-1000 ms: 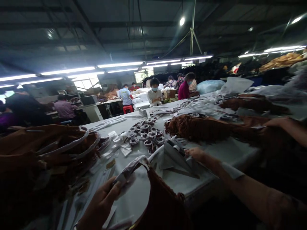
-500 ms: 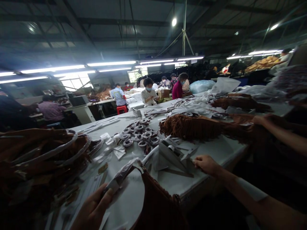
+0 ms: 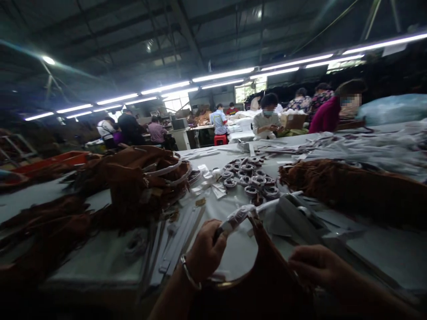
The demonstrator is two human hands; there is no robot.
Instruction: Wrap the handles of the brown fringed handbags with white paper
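Note:
My left hand, with a bracelet at the wrist, is closed round the strap of a brown bag. White film covers part of that strap. The bag hangs down from it in front of me, its lower part dark. At the bag's right side is my right hand, its fingers pinched together; what they hold, if anything, is too dark to make out. Just beyond the strap stands an angular grey metal piece. Several white-wrapped coils lie behind it on the table.
Brown fringed bags are heaped on the left, and a long brown fringed piece lies on the right. White strips rest beside my left hand. Further back are an orange bin and co-workers, one in magenta.
The view has swung left. My right hand has left the grey metal piece and come to the bag's side. My left hand still grips the strap. A co-worker's arm on the right has gone from view.

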